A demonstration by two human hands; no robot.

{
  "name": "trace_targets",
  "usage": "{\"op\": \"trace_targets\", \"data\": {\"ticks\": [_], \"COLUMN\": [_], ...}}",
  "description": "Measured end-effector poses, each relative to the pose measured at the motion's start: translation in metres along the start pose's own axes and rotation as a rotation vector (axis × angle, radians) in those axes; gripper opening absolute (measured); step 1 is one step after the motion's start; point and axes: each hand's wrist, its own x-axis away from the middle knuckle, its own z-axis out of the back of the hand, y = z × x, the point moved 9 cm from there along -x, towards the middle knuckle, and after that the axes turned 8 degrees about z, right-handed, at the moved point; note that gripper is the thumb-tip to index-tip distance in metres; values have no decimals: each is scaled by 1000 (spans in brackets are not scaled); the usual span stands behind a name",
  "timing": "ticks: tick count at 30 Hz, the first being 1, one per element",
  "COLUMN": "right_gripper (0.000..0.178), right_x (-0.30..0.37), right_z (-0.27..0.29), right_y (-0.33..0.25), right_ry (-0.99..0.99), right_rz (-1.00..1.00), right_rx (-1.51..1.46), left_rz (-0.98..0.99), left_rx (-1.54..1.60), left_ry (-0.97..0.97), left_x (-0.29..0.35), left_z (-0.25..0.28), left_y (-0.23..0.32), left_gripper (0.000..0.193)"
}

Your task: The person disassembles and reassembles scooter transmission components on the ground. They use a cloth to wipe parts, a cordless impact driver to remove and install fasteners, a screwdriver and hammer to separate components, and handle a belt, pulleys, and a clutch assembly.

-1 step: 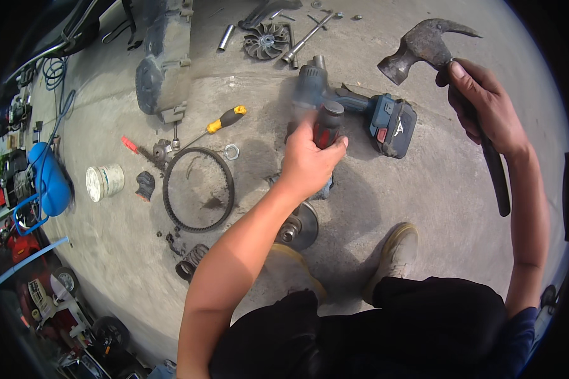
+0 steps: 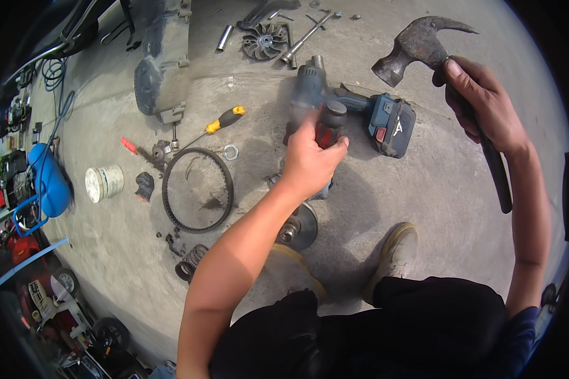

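Note:
My left hand (image 2: 313,161) is closed round the red and black handle of a screwdriver (image 2: 330,126), held upright with its round metal cap on top. The hand hides its shaft and tip. My right hand (image 2: 487,104) grips a claw hammer (image 2: 422,45) by its dark handle, raised to the right, its rusty head apart from the screwdriver. Just beyond my left hand lies a blue cordless impact wrench (image 2: 311,85) with its battery (image 2: 395,129) toward the right. Below that hand, a metal disc with a central hub (image 2: 302,226) lies near my shoes, partly covered by my forearm.
On the concrete floor at left lie a toothed drive belt (image 2: 229,189), a yellow and black screwdriver (image 2: 224,120), a large nut (image 2: 231,152), a coil spring (image 2: 197,254) and a white tub (image 2: 104,183). Farther off are a fan wheel (image 2: 265,42) and a long engine casing (image 2: 161,69).
The hammer and my right hand have shifted very slightly to the left. My left hand has hardly moved and keeps its hold on the screwdriver.

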Motion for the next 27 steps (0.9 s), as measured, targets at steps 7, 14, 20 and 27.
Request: {"op": "trace_targets", "data": {"ticks": [7,14,20,27], "right_gripper": [61,59,59,65], "right_x": [-15,-35,-36,-45], "right_z": [-55,-18,-56,-35], "right_y": [-35,-10,-3,16], "right_ry": [-233,16,-241,-93], "right_rz": [229,-37,140,-63], "right_rx": [195,161,282,192], "left_rz": [77,104,96,129], "left_rx": [-140,-143,-194,-157], "left_ry": [-32,-54,-59,-78], "left_x": [-3,-7,-7,-12], "left_z": [-14,-15,-18,-14], "left_y": [-14,-18,-16,-19], "left_gripper": [37,37,35,35]}}
